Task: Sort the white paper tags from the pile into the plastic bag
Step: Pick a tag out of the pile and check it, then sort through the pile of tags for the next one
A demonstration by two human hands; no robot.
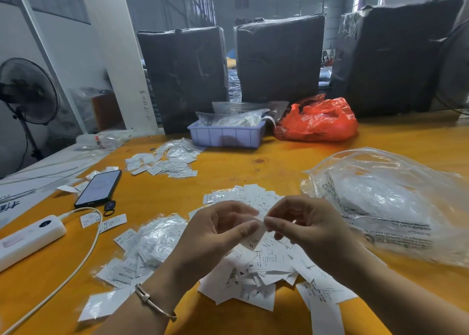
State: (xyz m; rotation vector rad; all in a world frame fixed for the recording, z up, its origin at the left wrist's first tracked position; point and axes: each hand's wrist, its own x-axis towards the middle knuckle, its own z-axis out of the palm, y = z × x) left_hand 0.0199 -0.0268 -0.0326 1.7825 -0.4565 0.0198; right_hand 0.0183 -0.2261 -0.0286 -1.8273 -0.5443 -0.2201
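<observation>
Orange worktable (pixel 279 157), warehouse bkgd w/ wrapped bales. Both hands over the tag pile (pixel 264 266): left hand (pixel 218 230) and right hand (pixel 304 223) pinch one white tag (pixel 255 235) betw. fingertips, tag hanging down and toward the body. Plastic bag (pixel 380 197) lies just right of the right hand, so R is nearer; judge the transfer goes rightward.
</observation>
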